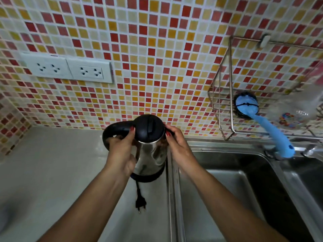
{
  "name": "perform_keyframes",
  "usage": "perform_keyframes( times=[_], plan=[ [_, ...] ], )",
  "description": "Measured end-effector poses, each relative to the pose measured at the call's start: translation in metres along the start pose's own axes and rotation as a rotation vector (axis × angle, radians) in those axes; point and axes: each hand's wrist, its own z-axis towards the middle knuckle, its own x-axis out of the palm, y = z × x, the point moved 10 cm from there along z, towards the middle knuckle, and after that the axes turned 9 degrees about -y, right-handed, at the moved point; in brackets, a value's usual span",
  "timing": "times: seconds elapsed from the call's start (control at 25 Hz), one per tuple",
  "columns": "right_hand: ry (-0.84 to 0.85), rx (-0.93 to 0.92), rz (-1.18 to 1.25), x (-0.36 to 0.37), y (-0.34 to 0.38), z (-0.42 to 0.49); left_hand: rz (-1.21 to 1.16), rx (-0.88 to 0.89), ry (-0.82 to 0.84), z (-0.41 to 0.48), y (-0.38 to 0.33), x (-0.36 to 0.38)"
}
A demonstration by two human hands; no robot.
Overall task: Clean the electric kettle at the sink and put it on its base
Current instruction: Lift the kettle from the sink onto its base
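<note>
A steel electric kettle [150, 154] with a black lid and black handle stands upright on its black base [146, 177] on the counter, just left of the sink [227, 180]. My left hand [122, 152] grips the kettle's left side near the handle, thumb up at the lid's edge. My right hand [176, 144] holds the right side just under the lid, fingers curled round the rim. The base's black cord and plug [140, 202] lie loose on the counter in front, not plugged in.
Two white double sockets [68, 69] sit on the tiled wall at upper left. A wire rack [225, 105] hangs right of the kettle with a blue-handled brush [272, 130] leaning out over the sink. A tap [309, 149] stands at far right. Grey counter [52, 163] extends left.
</note>
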Motion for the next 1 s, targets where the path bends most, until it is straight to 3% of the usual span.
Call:
perform_keyframes(
  times=[1.0],
  plan=[
    [-0.047, 0.053, -0.007, 0.002, -0.010, 0.002, 0.183, 0.005, 0.002, 0.010, 0.007, -0.015]
  ],
)
